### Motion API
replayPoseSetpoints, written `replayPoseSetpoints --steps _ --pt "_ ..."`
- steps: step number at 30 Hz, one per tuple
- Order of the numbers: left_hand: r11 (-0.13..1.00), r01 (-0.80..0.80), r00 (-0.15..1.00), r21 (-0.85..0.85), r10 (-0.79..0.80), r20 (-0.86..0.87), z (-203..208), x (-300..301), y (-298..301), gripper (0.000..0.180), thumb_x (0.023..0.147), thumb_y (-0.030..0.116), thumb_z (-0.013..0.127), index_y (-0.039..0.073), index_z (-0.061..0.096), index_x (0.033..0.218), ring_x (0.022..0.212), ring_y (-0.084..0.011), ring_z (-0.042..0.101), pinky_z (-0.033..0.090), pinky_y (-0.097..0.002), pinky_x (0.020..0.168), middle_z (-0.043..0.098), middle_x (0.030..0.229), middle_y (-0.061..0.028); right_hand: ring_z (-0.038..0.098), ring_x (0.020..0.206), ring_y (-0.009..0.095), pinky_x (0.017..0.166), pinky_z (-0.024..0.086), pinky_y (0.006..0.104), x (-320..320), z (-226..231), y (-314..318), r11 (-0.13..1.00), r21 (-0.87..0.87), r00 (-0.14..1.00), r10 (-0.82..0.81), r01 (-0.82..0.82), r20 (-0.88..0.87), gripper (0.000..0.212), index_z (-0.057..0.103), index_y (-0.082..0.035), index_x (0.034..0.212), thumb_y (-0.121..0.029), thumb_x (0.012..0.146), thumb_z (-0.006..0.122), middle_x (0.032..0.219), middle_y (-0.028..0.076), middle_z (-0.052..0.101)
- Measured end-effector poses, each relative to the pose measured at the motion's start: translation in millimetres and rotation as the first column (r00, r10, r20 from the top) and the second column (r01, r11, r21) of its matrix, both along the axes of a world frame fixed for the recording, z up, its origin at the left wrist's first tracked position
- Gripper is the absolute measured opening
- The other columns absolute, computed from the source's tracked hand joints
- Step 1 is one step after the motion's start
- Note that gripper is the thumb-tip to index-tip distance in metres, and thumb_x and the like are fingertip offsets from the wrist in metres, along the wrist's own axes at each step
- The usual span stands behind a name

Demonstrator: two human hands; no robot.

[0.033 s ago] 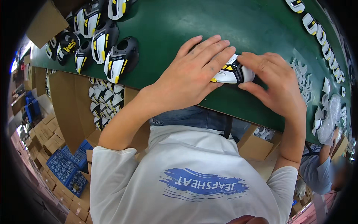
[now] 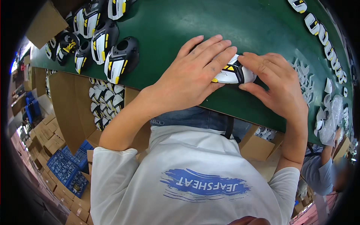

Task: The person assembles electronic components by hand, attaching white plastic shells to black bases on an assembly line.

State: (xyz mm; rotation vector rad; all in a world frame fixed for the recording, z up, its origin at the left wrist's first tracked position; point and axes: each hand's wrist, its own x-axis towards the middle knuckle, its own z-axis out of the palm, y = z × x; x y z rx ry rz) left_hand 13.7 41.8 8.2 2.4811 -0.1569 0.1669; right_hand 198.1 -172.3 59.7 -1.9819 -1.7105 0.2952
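A white, black and yellow moulded plastic shell (image 2: 232, 73) lies on the green tabletop in front of me, partly covered by both hands. My left hand (image 2: 197, 71) is laid across its left part, fingers together over the top and thumb along the near edge. At the other end, my right hand (image 2: 275, 82) grips the rounded white tip between fingers and thumb. Under the palms the shell's left part is hidden. Just beyond my right hand lie several thin white plastic pieces (image 2: 304, 77).
Several finished-looking shells (image 2: 119, 62) stand at the far left. A row of white shells (image 2: 325, 37) runs along the right edge, above a clear plastic bag (image 2: 332, 116). An open carton (image 2: 71, 108) of shells sits below the left edge. Another person's arm (image 2: 325, 159) shows at lower right.
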Motion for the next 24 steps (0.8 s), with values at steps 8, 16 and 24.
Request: replayPoseSetpoints --steps 8,16,24 --pt "0.999 0.021 1.000 -0.027 -0.022 -0.017 -0.5 3.4 1.6 0.086 0.091 0.015 0.087 0.007 0.049 0.168 0.162 -0.0347 0.046 0.031 -0.0548 0.134 0.053 0.170 -0.0146 0.076 0.104 0.029 0.103 0.061 0.0492 -3.4 -18.7 -13.2 1.000 -0.008 0.982 0.027 -0.026 0.188 0.068 0.076 -0.020 0.148 -0.030 0.083 0.092 0.132 0.009 0.081" --pt "1.000 0.022 1.000 0.006 -0.022 0.010 -2.3 5.9 9.2 0.089 0.090 0.018 0.088 0.009 0.048 0.170 0.162 -0.0330 0.046 0.029 -0.0556 0.135 0.055 0.169 -0.0116 0.075 0.129 0.024 0.124 0.049 0.0524 -22.3 -16.5 -11.6 0.992 -0.120 0.928 0.001 0.047 0.374 0.068 0.072 -0.022 0.153 -0.033 0.088 0.086 0.150 0.008 0.074" --pt "0.999 0.032 0.995 0.034 -0.035 0.095 -11.5 3.5 11.3 0.088 0.094 0.029 0.087 0.009 0.048 0.171 0.161 -0.0332 0.049 0.029 -0.0585 0.135 0.057 0.168 -0.0129 0.058 0.152 0.028 0.133 0.036 0.0553 -32.1 -4.4 -18.9 0.939 -0.319 0.892 0.029 0.131 0.451 0.077 0.051 -0.029 0.172 -0.034 0.100 0.078 0.171 0.005 0.056"
